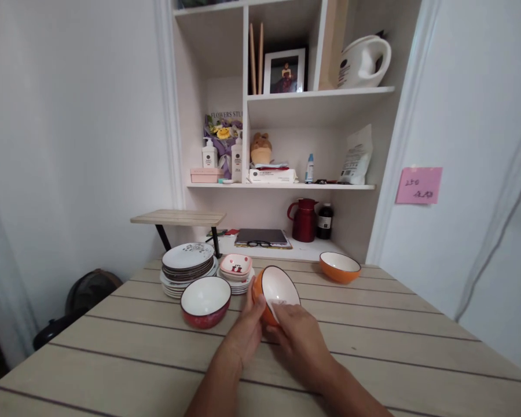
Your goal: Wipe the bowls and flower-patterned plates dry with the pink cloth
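An orange bowl (281,286) with a white inside and dark rim is tilted towards me above the table. My left hand (252,321) grips its left side, with the thumb near the rim. My right hand (298,336) is closed, its fingers bent over the near rim into the bowl. A whitish edge shows by those fingers; whether it is a thin cloth or the bowl's own surface I cannot tell. To the left of my hands stands a red bowl (205,302), white inside. Another orange bowl (340,267) sits upright at the back right.
Behind the red bowl are stacked plates (188,256) and small square dishes (236,265) on white plates. A small raised stand (178,218) is at the back left. Shelves hold a red jug (304,220), a dark bottle (325,222) and a laptop (261,236) with glasses before it.
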`<state>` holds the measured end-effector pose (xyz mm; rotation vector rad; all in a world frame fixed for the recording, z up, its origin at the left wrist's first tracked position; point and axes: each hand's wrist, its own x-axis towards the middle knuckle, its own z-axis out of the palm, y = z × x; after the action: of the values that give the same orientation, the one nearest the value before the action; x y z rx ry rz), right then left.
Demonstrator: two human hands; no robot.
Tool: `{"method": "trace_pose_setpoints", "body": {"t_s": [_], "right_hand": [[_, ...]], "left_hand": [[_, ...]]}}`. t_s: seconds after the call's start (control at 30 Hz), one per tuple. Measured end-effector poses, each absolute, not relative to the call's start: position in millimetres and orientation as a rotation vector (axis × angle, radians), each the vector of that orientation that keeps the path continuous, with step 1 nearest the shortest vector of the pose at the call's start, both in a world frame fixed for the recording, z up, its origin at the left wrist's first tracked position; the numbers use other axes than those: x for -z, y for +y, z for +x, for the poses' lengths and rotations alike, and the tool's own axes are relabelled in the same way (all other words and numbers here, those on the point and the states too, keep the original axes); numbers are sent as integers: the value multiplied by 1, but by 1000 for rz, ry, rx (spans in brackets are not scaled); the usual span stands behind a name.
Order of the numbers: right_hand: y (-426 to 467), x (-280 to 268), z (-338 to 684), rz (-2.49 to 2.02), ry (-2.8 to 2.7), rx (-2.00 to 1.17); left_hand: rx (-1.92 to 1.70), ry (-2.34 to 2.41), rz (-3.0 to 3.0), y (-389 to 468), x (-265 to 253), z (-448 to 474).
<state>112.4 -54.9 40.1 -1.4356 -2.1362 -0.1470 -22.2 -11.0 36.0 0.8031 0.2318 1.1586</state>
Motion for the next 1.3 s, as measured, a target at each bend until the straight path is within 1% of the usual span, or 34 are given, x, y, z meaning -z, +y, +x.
{"method": "trace_pose_setpoints", "body": {"t_s": [0.1, 0.23, 0.4, 0.57, 0.7, 0.83, 0.93, 1.03, 1.13, 1.3], "right_hand": [[-54, -38, 108, -1421, -2124, 190], [-55, -38, 102, -1317, -2166, 322], [-52, -44, 113, -1151, -2260, 325], [-35, -39, 139, -1087, -2294, 460], [-31, -36, 142, -1072, -2333, 527], [-42, -42, 130, -1066, -2422, 503], [-48, -41, 123, -1101, -2401, 454], [-46, -33, 119, -1223, -2223, 309], [-46, -28, 115, -1321, -2025, 205], [-52, -34, 107, -1289, -2042, 300]], "left_hand": [[-1149, 296, 826, -15, -36, -22], [-1260, 339, 848, -16, -37, -20], [-1328, 414, 808, -14, -40, -19], [-1278, 506, 770, -8, -43, -33], [-1135, 554, 719, -3, -42, -44], [-1046, 490, 645, 1, -43, -48], [-1081, 367, 667, 0, -44, -43], [-1204, 248, 741, -7, -42, -31], [-1225, 260, 842, -15, -40, -21], [-1238, 327, 894, -21, -39, -16]]}}
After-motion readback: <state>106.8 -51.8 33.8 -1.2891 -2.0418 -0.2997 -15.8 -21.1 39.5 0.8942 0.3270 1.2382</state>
